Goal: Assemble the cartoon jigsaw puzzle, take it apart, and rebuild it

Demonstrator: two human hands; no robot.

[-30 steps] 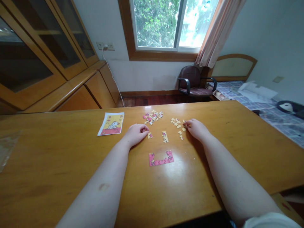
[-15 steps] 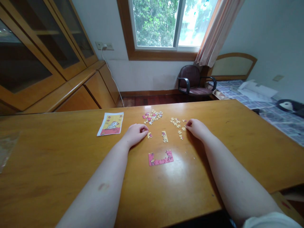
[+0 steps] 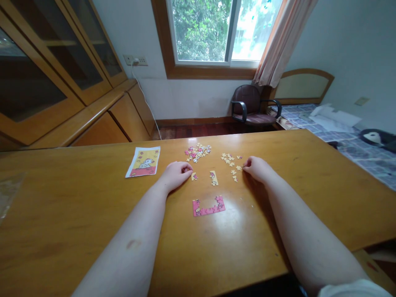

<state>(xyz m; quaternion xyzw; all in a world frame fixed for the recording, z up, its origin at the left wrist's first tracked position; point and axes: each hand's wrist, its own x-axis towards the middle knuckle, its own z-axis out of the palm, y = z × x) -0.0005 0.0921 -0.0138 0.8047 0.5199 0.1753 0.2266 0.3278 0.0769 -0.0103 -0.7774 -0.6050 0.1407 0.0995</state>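
Note:
My left hand point(image 3: 177, 174) rests on the table with its fingers curled together. Its fingertips are beside a small joined corner of jigsaw pieces point(image 3: 194, 176), yellow with a pink patch; whatever they pinch is hidden. My right hand point(image 3: 256, 168) is closed in a pinch at the right edge of some loose yellow puzzle pieces point(image 3: 231, 164); anything between its fingertips is too small to make out. Between the hands lies a joined yellow strip point(image 3: 213, 178). Nearer to me is a pink U-shaped section of joined pieces point(image 3: 208, 211).
A heap of mixed puzzle pieces point(image 3: 198, 152) lies toward the far edge of the wooden table point(image 3: 93, 198). The picture sheet point(image 3: 143, 162) is left of it. A clear plastic bag point(image 3: 9, 194) sits at the far left. Beyond are a chair point(image 3: 252, 105) and a bed point(image 3: 328, 123).
My right fingertips have shifted very slightly away from the nearest loose yellow piece. My left hand and the puzzle sections stay in place; the view has moved a little.

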